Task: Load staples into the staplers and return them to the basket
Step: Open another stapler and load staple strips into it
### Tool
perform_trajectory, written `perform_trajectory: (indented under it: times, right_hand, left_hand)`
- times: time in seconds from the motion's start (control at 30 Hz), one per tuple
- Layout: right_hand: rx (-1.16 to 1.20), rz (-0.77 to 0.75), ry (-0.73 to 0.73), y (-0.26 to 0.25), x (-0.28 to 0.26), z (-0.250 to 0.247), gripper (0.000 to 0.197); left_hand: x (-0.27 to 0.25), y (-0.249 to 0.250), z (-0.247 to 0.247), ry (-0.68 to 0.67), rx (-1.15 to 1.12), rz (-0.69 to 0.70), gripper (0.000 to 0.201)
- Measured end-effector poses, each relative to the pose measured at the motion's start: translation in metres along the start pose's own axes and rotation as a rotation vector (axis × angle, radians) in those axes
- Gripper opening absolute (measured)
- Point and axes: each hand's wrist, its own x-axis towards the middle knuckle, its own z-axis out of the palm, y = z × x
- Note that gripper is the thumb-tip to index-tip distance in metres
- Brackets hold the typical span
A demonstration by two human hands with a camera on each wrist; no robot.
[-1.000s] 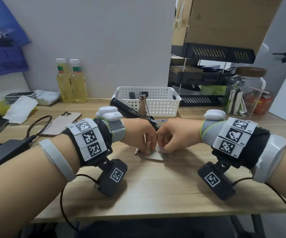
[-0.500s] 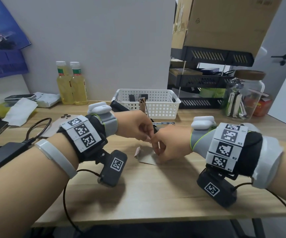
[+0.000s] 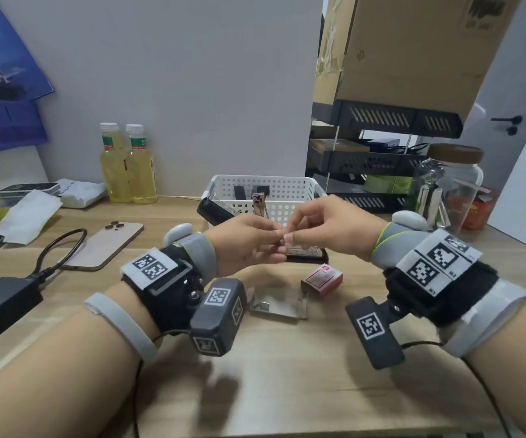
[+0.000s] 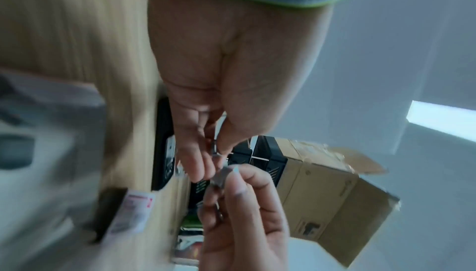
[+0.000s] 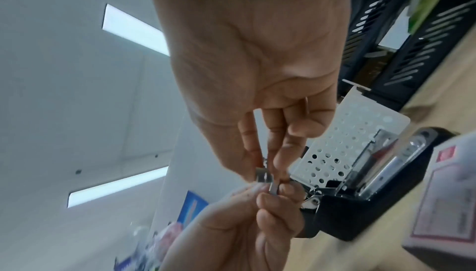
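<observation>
Both hands are raised over the table, fingertips meeting. My left hand (image 3: 274,238) and right hand (image 3: 296,239) each pinch an end of a short metal staple strip (image 3: 284,239). In the right wrist view the staple strip (image 5: 265,175) looks bent or split into two pieces. Just behind the hands an open black stapler (image 3: 306,257) lies on the table, its lid (image 3: 214,213) swung up to the left. A white perforated basket (image 3: 287,186) behind it holds other black staplers (image 3: 239,192). The red staple box (image 3: 321,278) lies below my right hand.
A flattened grey inner tray (image 3: 277,306) lies beside the box. A phone (image 3: 107,245), a black power adapter (image 3: 2,298) with cable and two yellow bottles (image 3: 129,165) sit to the left. A glass jar (image 3: 448,188) and black shelf trays (image 3: 375,159) stand on the right.
Both hands have risen off the table from the box tray and moved back toward the stapler, with the staples pinched between them. The red box and tray are now uncovered.
</observation>
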Motion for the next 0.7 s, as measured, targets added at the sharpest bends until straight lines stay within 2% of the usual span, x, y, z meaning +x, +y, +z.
perform_trajectory:
  times: [0.1, 0.2, 0.27, 0.4, 0.5, 0.6, 0.7]
  right_hand:
    - [0.126, -0.01, 0.101, 0.017, 0.009, 0.004, 0.012]
    - [0.203, -0.021, 0.099, 0.031, 0.016, 0.012, 0.01]
    - [0.266, -0.002, 0.154, 0.039, 0.019, 0.012, 0.007]
    - [0.47, 0.076, 0.289, 0.056, 0.02, 0.002, 0.007]
    - [0.501, 0.115, 0.377, 0.074, 0.016, -0.008, 0.008]
    - [0.486, 0.174, 0.39, 0.089, 0.012, -0.014, 0.011]
    - [0.483, 0.202, 0.375, 0.097, 0.011, -0.015, 0.014]
  left_hand:
    - [0.008, -0.002, 0.002, -0.035, -0.242, -0.133, 0.02]
    - [0.012, -0.008, 0.002, 0.003, -0.301, -0.22, 0.027]
    - [0.014, -0.012, -0.002, 0.022, -0.287, -0.223, 0.034]
    - [0.013, -0.014, -0.014, -0.009, -0.216, -0.214, 0.022]
    - [0.012, -0.02, -0.022, -0.019, -0.288, -0.173, 0.036]
    - [0.01, -0.028, -0.022, -0.049, -0.352, -0.123, 0.04]
    - [0.008, -0.031, -0.021, -0.08, -0.338, -0.139, 0.035]
